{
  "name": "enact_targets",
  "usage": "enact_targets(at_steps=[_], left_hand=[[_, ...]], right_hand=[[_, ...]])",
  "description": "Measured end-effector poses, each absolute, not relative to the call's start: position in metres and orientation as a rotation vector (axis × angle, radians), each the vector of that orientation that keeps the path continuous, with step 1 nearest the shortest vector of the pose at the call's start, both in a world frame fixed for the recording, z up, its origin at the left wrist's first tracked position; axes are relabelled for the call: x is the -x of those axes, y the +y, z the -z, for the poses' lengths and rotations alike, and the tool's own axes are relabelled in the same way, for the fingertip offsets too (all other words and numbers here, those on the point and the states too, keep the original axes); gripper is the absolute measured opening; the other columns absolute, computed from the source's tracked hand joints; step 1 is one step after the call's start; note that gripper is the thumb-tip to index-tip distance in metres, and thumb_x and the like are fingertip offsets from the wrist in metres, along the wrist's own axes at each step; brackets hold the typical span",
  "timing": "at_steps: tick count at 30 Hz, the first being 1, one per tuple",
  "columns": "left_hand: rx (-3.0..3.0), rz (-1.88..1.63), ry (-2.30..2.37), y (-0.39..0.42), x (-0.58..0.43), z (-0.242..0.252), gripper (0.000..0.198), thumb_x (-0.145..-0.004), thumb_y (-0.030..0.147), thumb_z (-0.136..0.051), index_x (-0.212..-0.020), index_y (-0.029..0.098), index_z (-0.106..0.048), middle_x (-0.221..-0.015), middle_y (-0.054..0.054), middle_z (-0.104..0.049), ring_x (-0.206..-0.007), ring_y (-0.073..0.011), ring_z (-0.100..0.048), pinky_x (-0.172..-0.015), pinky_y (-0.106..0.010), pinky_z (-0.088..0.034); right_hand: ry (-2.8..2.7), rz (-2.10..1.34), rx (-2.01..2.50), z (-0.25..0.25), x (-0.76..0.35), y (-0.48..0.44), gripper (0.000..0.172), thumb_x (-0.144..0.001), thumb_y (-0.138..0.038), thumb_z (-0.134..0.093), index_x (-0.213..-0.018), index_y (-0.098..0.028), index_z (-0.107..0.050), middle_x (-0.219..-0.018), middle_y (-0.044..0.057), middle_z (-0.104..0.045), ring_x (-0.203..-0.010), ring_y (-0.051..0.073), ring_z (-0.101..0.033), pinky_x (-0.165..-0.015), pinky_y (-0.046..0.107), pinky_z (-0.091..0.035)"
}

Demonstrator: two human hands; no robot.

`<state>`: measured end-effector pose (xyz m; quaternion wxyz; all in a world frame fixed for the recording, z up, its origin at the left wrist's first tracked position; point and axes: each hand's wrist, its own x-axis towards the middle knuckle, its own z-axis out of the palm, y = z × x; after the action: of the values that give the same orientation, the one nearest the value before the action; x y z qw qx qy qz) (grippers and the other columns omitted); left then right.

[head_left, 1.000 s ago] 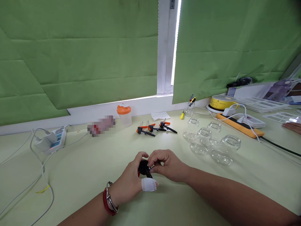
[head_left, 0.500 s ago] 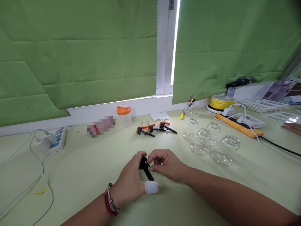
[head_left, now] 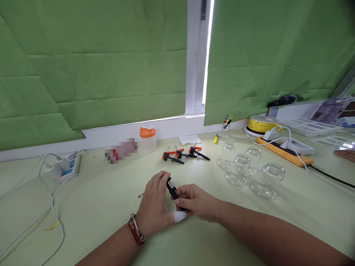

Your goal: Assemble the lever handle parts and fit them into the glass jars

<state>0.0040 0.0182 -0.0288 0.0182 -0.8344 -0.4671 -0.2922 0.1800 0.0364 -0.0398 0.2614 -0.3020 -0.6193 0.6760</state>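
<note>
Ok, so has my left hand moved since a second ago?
Yes. Your left hand has shifted slightly forward across the table, its fingertips now closer to the row of three orange-and-black tools.

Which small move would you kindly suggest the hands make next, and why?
I would perhaps firm up the pinch of the right hand on the black tool before shifting the left hand, because the right thumb and fingers are on its near end while the left hand is at its far end.
</note>
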Motion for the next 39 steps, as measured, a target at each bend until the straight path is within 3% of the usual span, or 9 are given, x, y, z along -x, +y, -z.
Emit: enact_targets(at_steps=[5, 10, 13, 15, 18, 31, 39], left_hand=[[2.466, 0.985, -1.369, 0.027, 0.005, 0.031, 0.074, -0.07, 0.041, -0.065, -0.13, 0.016, -0.029, -0.127, -0.017, -0.045, -0.118, -0.032, -0.043, -0.096, -0.048, -0.038], [2.445, 0.915, -1.544, 0.041, 0.015, 0.04, 0.042, -0.074, 0.011, -0.052, -0.115, 0.019, -0.044, -0.107, -0.009, -0.058, -0.101, -0.0257, -0.053, -0.087, -0.042, -0.045], [2.469, 0.923, -1.672, 0.051, 0.023, 0.045, 0.034, -0.071, 0.005, -0.049, -0.103, 0.019, -0.051, -0.104, -0.007, -0.059, -0.1, -0.0238, -0.053, -0.085, -0.039, -0.046], [2.444, 0.976, -1.744, 0.058, 0.029, 0.047, 0.034, -0.072, 0.007, -0.05, -0.103, 0.019, -0.052, -0.109, -0.008, -0.057, -0.107, -0.0242, -0.05, -0.092, -0.04, -0.042], [2.391, 1.043, -1.853, 0.068, 0.039, 0.05, 0.037, -0.073, 0.011, -0.052, -0.109, 0.019, -0.05, -0.118, -0.008, -0.052, -0.115, -0.0249, -0.045, -0.099, -0.041, -0.037], [2.394, 1.017, -2.145, 0.076, 0.046, 0.059, 0.044, -0.076, 0.024, -0.052, -0.118, 0.013, -0.044, -0.121, -0.013, -0.051, -0.097, -0.0248, -0.057, -0.085, -0.041, -0.045], [2.417, 0.984, -2.175, 0.076, 0.045, 0.055, 0.047, -0.076, 0.026, -0.052, -0.12, 0.012, -0.043, -0.123, -0.014, -0.051, -0.105, -0.0266, -0.055, -0.088, -0.042, -0.044]], right_hand=[[-2.042, -1.175, 0.937, 0.043, -0.182, 0.049, 0.009, -0.084, -0.023, -0.048, -0.081, -0.017, -0.055, -0.069, -0.002, -0.053, -0.062, 0.011, -0.046, -0.058, 0.022, -0.036], [-2.449, -0.357, 1.002, 0.055, -0.177, 0.07, 0.022, -0.089, -0.023, -0.043, -0.104, -0.019, -0.058, -0.086, 0.005, -0.064, -0.081, 0.017, -0.055, -0.073, 0.028, -0.038], [-2.634, -0.101, 1.031, 0.057, -0.164, 0.083, 0.025, -0.092, -0.024, -0.038, -0.108, -0.018, -0.056, -0.089, 0.006, -0.065, -0.084, 0.018, -0.056, -0.074, 0.027, -0.038], [-2.713, 0.039, 1.071, 0.055, -0.154, 0.092, 0.025, -0.093, -0.025, -0.036, -0.108, -0.018, -0.056, -0.09, 0.007, -0.066, -0.086, 0.018, -0.056, -0.075, 0.027, -0.038], [-2.728, 0.125, 1.135, 0.053, -0.14, 0.109, 0.025, -0.094, -0.025, -0.037, -0.105, -0.016, -0.057, -0.09, 0.009, -0.066, -0.088, 0.02, -0.056, -0.074, 0.028, -0.038], [-2.539, 0.293, 1.38, 0.062, -0.124, 0.17, 0.022, -0.089, -0.017, -0.044, -0.095, -0.013, -0.065, -0.1, 0.013, -0.059, -0.095, 0.022, -0.052, -0.075, 0.03, -0.041], [-2.453, 0.272, 1.348, 0.063, -0.128, 0.169, 0.023, -0.09, -0.03, -0.045, -0.097, -0.015, -0.062, -0.102, 0.011, -0.06, -0.095, 0.021, -0.052, -0.078, 0.03, -0.04]])
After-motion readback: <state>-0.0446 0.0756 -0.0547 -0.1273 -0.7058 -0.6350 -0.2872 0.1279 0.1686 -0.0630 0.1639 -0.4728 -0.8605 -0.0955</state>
